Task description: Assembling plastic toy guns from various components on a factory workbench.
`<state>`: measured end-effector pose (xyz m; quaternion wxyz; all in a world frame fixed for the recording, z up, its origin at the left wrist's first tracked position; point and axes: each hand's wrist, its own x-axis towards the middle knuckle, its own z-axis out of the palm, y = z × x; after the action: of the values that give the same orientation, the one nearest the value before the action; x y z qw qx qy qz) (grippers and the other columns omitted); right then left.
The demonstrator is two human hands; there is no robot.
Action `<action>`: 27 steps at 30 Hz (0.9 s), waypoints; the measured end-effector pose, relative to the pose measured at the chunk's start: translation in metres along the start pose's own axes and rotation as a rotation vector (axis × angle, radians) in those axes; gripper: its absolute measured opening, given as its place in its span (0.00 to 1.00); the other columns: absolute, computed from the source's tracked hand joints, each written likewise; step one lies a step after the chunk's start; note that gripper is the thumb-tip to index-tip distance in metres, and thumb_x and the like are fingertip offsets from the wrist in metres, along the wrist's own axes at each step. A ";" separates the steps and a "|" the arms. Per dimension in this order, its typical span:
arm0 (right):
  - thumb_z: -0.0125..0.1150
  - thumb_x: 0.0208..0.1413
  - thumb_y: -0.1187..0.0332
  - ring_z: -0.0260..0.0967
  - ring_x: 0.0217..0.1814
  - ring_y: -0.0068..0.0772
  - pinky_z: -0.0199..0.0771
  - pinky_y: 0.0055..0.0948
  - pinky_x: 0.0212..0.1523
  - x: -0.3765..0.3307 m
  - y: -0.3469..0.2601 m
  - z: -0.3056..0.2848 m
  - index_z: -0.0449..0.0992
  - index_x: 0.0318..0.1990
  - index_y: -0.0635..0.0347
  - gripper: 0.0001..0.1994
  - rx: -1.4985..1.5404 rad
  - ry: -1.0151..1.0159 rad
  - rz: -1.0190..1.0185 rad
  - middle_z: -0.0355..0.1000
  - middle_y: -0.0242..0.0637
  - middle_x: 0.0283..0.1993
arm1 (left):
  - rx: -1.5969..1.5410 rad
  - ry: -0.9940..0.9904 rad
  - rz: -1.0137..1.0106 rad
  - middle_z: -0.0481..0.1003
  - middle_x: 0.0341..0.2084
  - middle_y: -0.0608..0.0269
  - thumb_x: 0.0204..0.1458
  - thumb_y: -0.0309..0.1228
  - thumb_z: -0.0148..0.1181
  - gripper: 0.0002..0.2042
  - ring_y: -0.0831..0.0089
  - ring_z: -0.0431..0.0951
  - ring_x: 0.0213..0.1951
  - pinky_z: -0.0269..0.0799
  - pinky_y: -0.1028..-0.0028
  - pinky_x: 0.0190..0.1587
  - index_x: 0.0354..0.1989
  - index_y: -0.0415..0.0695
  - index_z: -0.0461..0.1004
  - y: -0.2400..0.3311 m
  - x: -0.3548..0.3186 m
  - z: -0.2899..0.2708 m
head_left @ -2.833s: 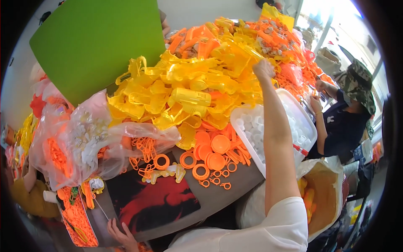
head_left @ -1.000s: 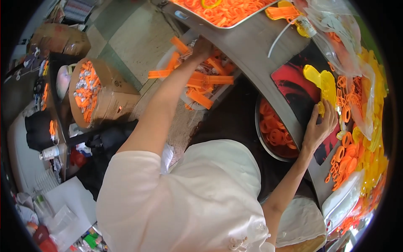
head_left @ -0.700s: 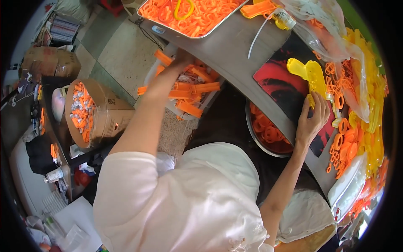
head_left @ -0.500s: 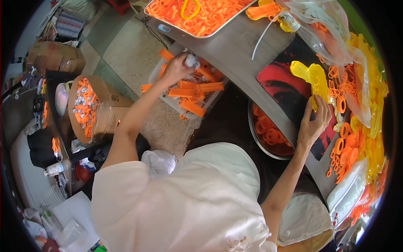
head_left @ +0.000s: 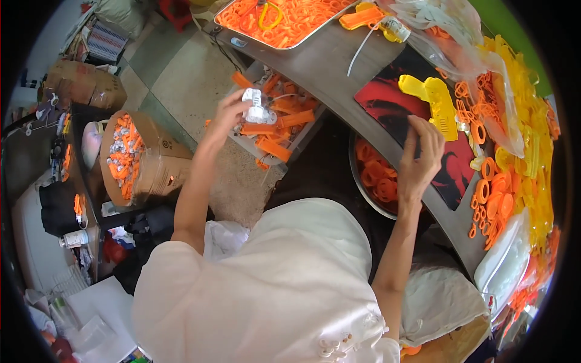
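Note:
My left hand [head_left: 223, 121] grips a white plastic piece with clear parts [head_left: 255, 107] between thumb and fingers. It is above a pale bin [head_left: 298, 149] of long orange plastic pieces [head_left: 295, 118]. On the bench, a yellow plastic toy-gun shell [head_left: 440, 109] lies at the edge of a black and red mat [head_left: 376, 95]. My right hand [head_left: 423, 151] hovers just on the near side of this shell, fingers bent and thumb apart. Nothing shows in its grasp.
At the far end of the bench [head_left: 330, 63] stands a metal tray [head_left: 301, 42] of orange rings. Orange and yellow parts [head_left: 499, 206] heap along the right. A metal bowl [head_left: 358, 179] holds orange pieces below the bench edge. A cardboard box [head_left: 166, 158] stands left.
My left hand has moved back toward me with the white piece, now in plain sight. My right hand has come away from the yellow shell. The whole view has shifted slightly.

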<state>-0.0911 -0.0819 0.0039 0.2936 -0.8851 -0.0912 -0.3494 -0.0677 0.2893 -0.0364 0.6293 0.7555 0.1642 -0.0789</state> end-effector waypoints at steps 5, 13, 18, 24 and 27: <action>0.57 0.45 0.87 0.72 0.42 0.46 0.72 0.40 0.45 -0.037 -0.055 0.041 0.77 0.41 0.61 0.16 0.453 -0.179 -0.143 0.74 0.43 0.38 | -0.089 -0.050 0.011 0.77 0.46 0.60 0.57 0.30 0.55 0.20 0.70 0.78 0.47 0.74 0.68 0.49 0.57 0.37 0.70 0.008 -0.004 -0.010; 0.67 0.49 0.71 0.68 0.52 0.52 0.72 0.42 0.51 -0.061 -0.130 0.141 0.64 0.61 0.61 0.30 0.481 -0.300 0.097 0.71 0.47 0.49 | -0.630 -0.152 -0.024 0.75 0.50 0.53 0.60 0.29 0.51 0.21 0.63 0.78 0.46 0.76 0.64 0.47 0.60 0.32 0.65 0.048 -0.045 0.010; 0.68 0.47 0.71 0.61 0.58 0.56 0.68 0.46 0.52 -0.048 -0.123 0.136 0.68 0.53 0.62 0.24 0.576 -0.544 0.189 0.63 0.47 0.59 | -0.834 -0.456 -0.004 0.75 0.51 0.53 0.60 0.31 0.51 0.21 0.63 0.77 0.50 0.75 0.61 0.52 0.60 0.35 0.66 0.040 -0.044 0.005; 0.67 0.49 0.71 0.67 0.45 0.51 0.69 0.41 0.44 -0.021 -0.107 0.087 0.74 0.45 0.60 0.15 0.385 -0.385 -0.095 0.73 0.46 0.45 | -0.428 -0.099 0.020 0.73 0.53 0.57 0.61 0.30 0.47 0.22 0.72 0.76 0.43 0.73 0.73 0.43 0.62 0.34 0.65 0.022 -0.046 0.029; 0.68 0.53 0.67 0.72 0.38 0.40 0.71 0.34 0.39 -0.014 -0.086 0.081 0.74 0.47 0.63 0.16 0.458 -0.496 0.134 0.73 0.40 0.34 | -0.586 -0.316 0.054 0.73 0.52 0.57 0.61 0.32 0.47 0.22 0.74 0.76 0.39 0.73 0.74 0.41 0.62 0.34 0.65 0.028 -0.052 0.031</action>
<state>-0.0871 0.0354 -0.0140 0.4758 -0.8583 -0.1775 -0.0739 -0.1041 0.2468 0.0005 0.8393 0.5250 0.0600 -0.1279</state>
